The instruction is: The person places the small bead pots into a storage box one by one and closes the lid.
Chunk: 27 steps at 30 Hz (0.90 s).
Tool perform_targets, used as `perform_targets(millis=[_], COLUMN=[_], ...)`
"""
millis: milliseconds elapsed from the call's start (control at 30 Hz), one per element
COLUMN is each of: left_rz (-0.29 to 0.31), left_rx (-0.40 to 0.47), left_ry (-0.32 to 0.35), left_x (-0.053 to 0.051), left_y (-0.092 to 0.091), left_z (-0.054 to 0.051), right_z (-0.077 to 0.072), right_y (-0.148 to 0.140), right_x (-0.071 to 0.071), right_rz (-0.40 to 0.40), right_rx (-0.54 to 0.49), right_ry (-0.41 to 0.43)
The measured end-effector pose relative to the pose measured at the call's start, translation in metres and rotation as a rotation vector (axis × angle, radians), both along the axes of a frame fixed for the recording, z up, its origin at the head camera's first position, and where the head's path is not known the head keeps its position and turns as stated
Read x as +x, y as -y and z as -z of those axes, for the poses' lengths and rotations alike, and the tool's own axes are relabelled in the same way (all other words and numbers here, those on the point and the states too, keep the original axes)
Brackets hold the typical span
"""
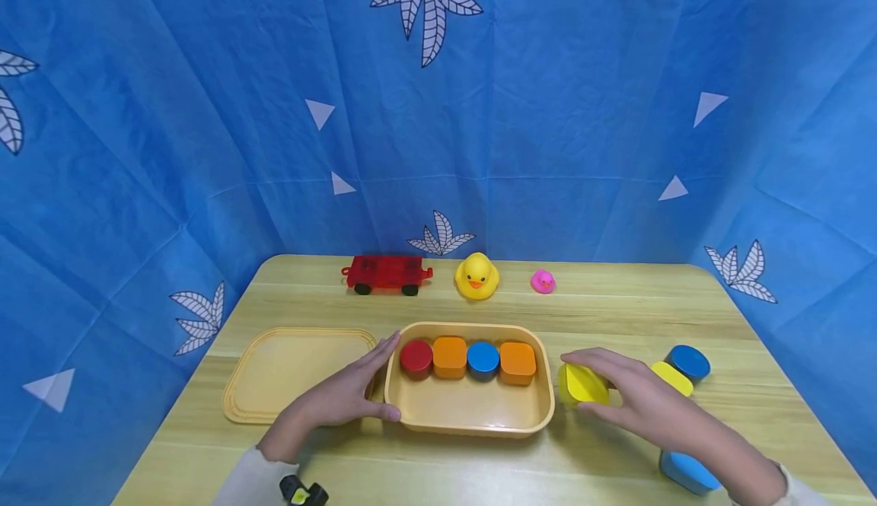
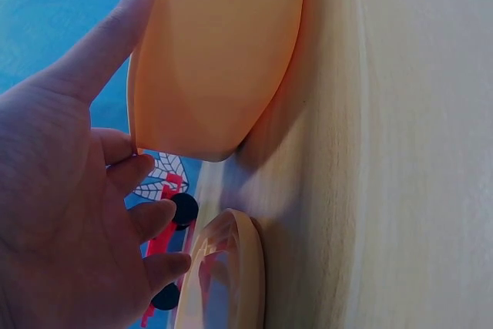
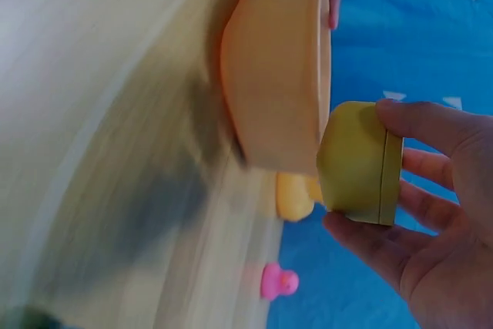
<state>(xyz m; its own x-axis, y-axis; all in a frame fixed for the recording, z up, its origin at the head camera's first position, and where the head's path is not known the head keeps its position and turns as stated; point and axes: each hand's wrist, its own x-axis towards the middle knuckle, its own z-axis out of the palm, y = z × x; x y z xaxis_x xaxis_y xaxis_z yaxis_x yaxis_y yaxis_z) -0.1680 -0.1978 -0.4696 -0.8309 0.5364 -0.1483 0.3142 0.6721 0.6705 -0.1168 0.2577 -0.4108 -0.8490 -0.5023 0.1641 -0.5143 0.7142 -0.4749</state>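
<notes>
My left hand (image 1: pixel 346 392) spans the left end of a pale orange plastic box (image 1: pixel 473 421), thumb at the near corner and fingers at the far one. Inside the box stands a back row: a red round container (image 1: pixel 416 359), an orange square one (image 1: pixel 449 358), a blue round one (image 1: pixel 483 361) and another orange square one (image 1: pixel 517 363). Just off the box's right end, my right hand (image 1: pixel 633 396) holds a yellow square container (image 3: pixel 356 163) between thumb and fingers, raised above the table. A lid seam runs around it in the right wrist view.
Left of the box lies its flat lid (image 1: pixel 294 377). A red toy wagon (image 1: pixel 385 274), yellow duck (image 1: pixel 476 278) and pink duck (image 1: pixel 543 281) line the back. Around my right forearm are dark blue (image 1: pixel 688 363), yellow (image 1: pixel 671 377) and light blue containers (image 1: pixel 687 472).
</notes>
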Motion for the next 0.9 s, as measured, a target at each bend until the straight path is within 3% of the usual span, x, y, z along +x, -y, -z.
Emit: perform_targets(millis=[167, 433, 733, 900], left_rz=[-0.005, -0.007, 0.01, 0.012], left_rx=[-0.001, 0.004, 0.01, 0.009], left_ry=[0.007, 0.003, -0.004, -0.003], left_x=[0.001, 0.0, -0.001, 0.0], left_y=[0.0, 0.0, 0.0, 0.0], left_z=[0.0, 0.001, 0.002, 0.001], right_z=[0.0, 0.0, 0.008, 0.016], right_y=[0.016, 0.048, 0.087, 0.105], right_x=[-0.005, -0.016, -0.026, -0.03], right_rz=[-0.045, -0.095, -0.172, -0.17], right_rx=[-0.019, -0.072, -0.1, -0.105], right_ry=[-0.024, 0.047, 0.116, 0.093])
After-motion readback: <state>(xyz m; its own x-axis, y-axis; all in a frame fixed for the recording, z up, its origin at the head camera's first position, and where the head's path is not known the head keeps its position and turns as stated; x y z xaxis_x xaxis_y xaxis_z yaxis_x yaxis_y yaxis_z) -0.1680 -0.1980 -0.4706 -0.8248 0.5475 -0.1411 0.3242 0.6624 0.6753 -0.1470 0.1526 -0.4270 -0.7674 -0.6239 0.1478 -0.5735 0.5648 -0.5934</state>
